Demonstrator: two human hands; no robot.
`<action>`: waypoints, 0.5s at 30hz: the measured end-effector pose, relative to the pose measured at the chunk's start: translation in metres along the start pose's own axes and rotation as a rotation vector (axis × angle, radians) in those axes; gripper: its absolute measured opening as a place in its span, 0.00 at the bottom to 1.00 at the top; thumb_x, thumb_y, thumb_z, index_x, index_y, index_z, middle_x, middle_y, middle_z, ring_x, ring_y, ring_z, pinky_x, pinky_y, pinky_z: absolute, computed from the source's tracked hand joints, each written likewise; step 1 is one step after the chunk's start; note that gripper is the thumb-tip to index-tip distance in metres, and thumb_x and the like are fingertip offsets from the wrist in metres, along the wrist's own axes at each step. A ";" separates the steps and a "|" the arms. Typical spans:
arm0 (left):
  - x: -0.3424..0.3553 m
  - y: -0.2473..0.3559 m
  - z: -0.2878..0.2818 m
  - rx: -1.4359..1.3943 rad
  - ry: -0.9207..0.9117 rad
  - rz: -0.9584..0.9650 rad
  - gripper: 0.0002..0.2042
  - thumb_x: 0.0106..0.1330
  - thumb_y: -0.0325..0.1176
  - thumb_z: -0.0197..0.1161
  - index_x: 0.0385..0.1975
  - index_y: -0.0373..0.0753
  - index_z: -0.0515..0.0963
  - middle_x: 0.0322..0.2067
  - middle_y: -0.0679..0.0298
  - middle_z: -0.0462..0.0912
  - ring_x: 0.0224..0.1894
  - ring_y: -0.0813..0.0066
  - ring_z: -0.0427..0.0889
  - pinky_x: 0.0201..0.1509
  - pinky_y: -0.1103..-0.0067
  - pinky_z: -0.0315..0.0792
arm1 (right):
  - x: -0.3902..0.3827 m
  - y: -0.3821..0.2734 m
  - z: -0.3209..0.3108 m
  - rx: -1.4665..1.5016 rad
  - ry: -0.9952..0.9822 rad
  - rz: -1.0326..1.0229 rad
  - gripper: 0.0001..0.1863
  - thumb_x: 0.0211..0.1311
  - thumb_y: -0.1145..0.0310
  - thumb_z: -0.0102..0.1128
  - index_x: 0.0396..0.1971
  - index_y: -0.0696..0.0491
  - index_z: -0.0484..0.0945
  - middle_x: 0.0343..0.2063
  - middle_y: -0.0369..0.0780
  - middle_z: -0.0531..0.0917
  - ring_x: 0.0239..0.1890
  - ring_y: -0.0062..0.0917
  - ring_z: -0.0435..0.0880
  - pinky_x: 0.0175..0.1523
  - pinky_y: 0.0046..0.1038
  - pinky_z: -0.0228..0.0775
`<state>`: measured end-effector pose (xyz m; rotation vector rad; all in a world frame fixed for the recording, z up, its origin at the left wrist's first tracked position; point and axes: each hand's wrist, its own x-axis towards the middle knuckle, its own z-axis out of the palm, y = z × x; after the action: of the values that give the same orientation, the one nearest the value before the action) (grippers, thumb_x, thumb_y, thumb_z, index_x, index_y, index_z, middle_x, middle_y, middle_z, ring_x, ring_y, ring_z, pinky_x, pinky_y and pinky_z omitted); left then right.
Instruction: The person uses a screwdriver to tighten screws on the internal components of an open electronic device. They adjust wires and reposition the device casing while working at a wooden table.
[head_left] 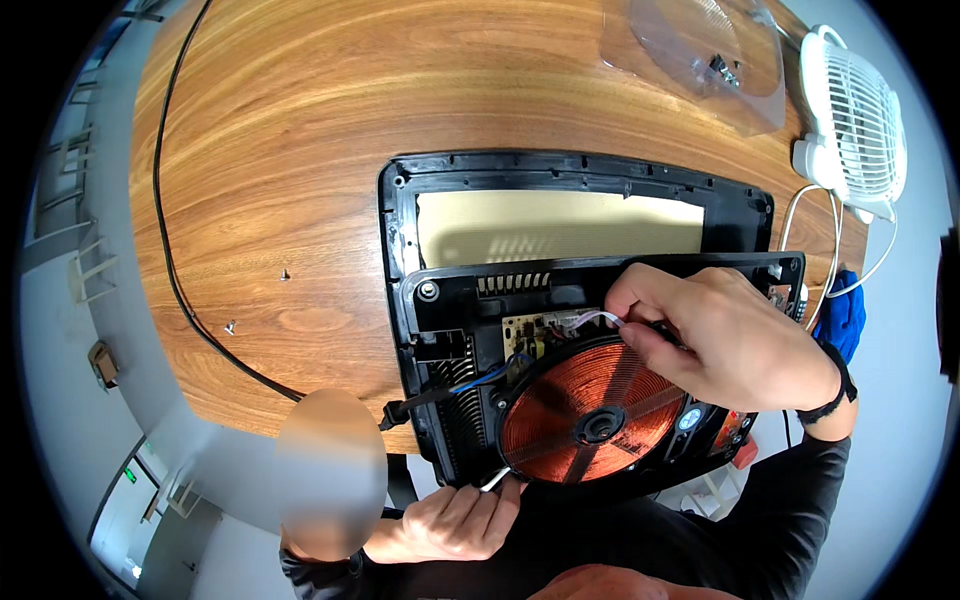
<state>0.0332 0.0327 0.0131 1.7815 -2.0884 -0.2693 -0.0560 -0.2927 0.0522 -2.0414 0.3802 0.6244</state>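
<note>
Fingers of your right hand (735, 335) pinch a thin white wire (600, 315); your left hand (462, 522) grips a white lead (495, 479), probably steadying both. Between lies a round copper coil (560, 420) in its black plastic housing (455, 300).

This looks like a workshop, with an opened appliance (462, 322), bare copper coil (545, 425) and loose screws (284, 275) on a counter (290, 110).

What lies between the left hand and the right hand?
In the head view, a round, flat coil of copper-coloured wire, set in the open black plastic housing, lies between the left hand and right hand.
</note>
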 end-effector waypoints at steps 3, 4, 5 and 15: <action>0.000 0.000 0.001 0.002 0.005 0.004 0.05 0.63 0.32 0.71 0.32 0.39 0.87 0.14 0.78 0.61 0.15 0.89 0.63 0.17 0.86 0.49 | 0.000 -0.001 0.002 -0.006 0.047 -0.023 0.18 0.63 0.78 0.59 0.54 0.60 0.76 0.23 0.45 0.84 0.24 0.40 0.86 0.32 0.34 0.77; -0.001 0.000 0.002 -0.005 0.007 0.004 0.04 0.62 0.32 0.71 0.32 0.39 0.87 0.14 0.78 0.61 0.15 0.89 0.63 0.17 0.86 0.49 | 0.001 -0.001 0.002 -0.018 0.032 -0.026 0.18 0.63 0.77 0.59 0.54 0.61 0.77 0.22 0.46 0.84 0.25 0.41 0.86 0.34 0.36 0.77; -0.001 0.000 0.002 -0.011 0.010 0.005 0.04 0.62 0.32 0.71 0.32 0.39 0.87 0.14 0.78 0.61 0.15 0.89 0.63 0.17 0.86 0.49 | 0.002 -0.001 0.001 -0.029 0.019 -0.030 0.18 0.63 0.76 0.59 0.53 0.62 0.77 0.21 0.47 0.83 0.26 0.43 0.86 0.36 0.39 0.78; 0.001 -0.003 0.001 -0.013 0.045 0.014 0.04 0.61 0.30 0.70 0.31 0.39 0.87 0.14 0.79 0.64 0.17 0.89 0.63 0.18 0.87 0.50 | 0.009 0.006 -0.006 0.008 -0.044 -0.026 0.16 0.62 0.74 0.59 0.48 0.65 0.81 0.24 0.50 0.85 0.29 0.45 0.87 0.44 0.39 0.81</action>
<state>0.0355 0.0311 0.0107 1.7491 -2.0623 -0.2363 -0.0499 -0.3007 0.0457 -2.0188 0.3293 0.6495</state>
